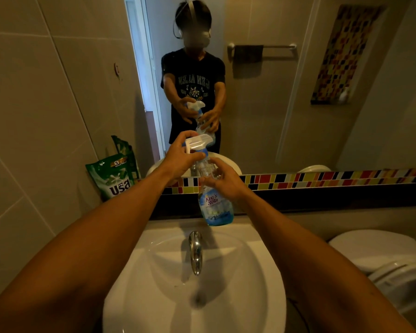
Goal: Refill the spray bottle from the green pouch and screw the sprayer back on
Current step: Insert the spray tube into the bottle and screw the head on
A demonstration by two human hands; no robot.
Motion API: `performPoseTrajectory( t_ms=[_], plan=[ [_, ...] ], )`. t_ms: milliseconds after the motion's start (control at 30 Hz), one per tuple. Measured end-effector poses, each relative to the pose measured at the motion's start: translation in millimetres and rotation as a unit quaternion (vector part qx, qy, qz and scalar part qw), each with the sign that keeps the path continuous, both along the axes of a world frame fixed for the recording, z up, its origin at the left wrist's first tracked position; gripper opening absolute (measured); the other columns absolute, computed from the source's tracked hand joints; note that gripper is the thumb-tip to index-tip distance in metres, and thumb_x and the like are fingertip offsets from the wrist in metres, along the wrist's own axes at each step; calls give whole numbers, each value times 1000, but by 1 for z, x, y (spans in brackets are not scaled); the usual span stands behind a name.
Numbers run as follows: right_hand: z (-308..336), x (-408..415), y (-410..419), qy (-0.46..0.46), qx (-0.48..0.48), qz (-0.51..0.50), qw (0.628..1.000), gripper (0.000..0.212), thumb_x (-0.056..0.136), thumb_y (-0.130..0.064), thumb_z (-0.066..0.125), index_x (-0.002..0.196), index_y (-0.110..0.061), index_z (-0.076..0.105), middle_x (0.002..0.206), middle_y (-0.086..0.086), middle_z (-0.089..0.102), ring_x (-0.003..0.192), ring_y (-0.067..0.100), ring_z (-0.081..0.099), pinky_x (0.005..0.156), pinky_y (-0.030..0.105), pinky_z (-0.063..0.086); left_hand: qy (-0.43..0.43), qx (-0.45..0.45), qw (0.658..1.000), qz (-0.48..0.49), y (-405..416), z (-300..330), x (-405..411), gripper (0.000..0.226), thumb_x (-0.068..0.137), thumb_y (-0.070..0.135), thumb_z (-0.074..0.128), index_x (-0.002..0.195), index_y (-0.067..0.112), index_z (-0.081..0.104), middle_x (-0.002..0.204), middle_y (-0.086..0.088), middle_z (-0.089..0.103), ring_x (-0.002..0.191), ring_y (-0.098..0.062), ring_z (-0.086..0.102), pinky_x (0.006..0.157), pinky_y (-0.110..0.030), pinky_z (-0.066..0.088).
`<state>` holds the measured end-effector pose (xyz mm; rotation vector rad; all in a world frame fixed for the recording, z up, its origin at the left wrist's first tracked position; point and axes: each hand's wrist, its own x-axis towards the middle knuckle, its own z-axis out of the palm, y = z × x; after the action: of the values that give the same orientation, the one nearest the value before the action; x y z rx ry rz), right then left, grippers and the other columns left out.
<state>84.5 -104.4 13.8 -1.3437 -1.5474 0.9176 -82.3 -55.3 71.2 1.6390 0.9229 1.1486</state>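
I hold a clear spray bottle (214, 207) with a blue label in the air above the back rim of the sink, tilted slightly. A little blue liquid sits at its bottom. My right hand (223, 180) grips the bottle's upper body. My left hand (181, 156) is closed around the white sprayer head (198, 141) at the bottle's neck. The green pouch (114, 177) stands upright on the ledge at the left, against the wall, apart from both hands.
A white sink (262, 272) with a chrome tap (195, 251) lies directly below the bottle. A mirror (286, 104) fills the wall ahead, above a coloured mosaic strip (322, 179). A toilet (394, 267) stands at the right. Tiled wall closes the left side.
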Motion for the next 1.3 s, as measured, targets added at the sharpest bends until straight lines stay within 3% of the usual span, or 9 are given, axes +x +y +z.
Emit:
performPoseTrajectory(
  t_ms=[167,333,633,767,900,1033,1167,1300],
  plan=[
    [5,2,-3,-11,1,2,1000,60,92,-26,76,145,-31,48,112,-9,63,111,24,65,94,46,60,27,49,998,2,-6,4,4,61,85,5,77,136,16,45,121,0,55,94,-10,63,64,-12,54],
    [9,4,-4,-13,8,-2,1000,61,91,-25,77,145,-29,49,126,4,64,113,26,65,96,50,59,58,71,996,-5,-6,7,6,60,87,6,75,137,18,43,127,-4,53,96,-12,63,66,-11,54],
    [5,10,-2,5,17,-10,1000,60,89,-25,80,143,-29,52,128,1,64,109,21,68,92,50,62,71,37,996,-39,0,10,8,62,88,0,70,138,25,42,133,-7,51,113,-25,61,77,-24,58],
    [5,10,-1,3,21,-5,1000,58,89,-27,80,140,-32,54,126,0,66,109,21,68,91,49,62,44,47,997,-32,-1,8,10,57,89,9,72,137,20,43,126,-2,53,103,-14,62,69,-16,57],
    [4,10,2,11,12,-4,1000,59,88,-27,81,140,-32,54,127,2,67,108,22,69,91,50,62,46,45,998,-20,2,7,9,56,89,4,71,136,20,45,125,-4,53,103,-18,61,67,-18,56],
    [3,10,3,12,15,-5,1000,63,87,-29,82,142,-32,53,130,2,65,110,23,68,93,51,61,33,26,999,-18,4,7,9,55,89,1,69,136,19,47,120,-1,53,102,-17,59,63,-12,54],
    [5,8,3,-2,21,0,1000,57,88,-28,81,139,-30,56,124,2,68,109,24,68,93,52,61,11,40,999,-19,4,3,8,54,87,13,76,133,19,47,127,-5,54,108,-20,62,76,-25,59],
    [5,4,3,5,20,-4,1000,60,86,-29,82,140,-28,56,124,3,69,111,26,68,93,53,61,39,44,998,-4,6,6,4,53,88,7,73,133,20,49,122,-3,52,101,-18,60,70,-21,55]
  ],
)
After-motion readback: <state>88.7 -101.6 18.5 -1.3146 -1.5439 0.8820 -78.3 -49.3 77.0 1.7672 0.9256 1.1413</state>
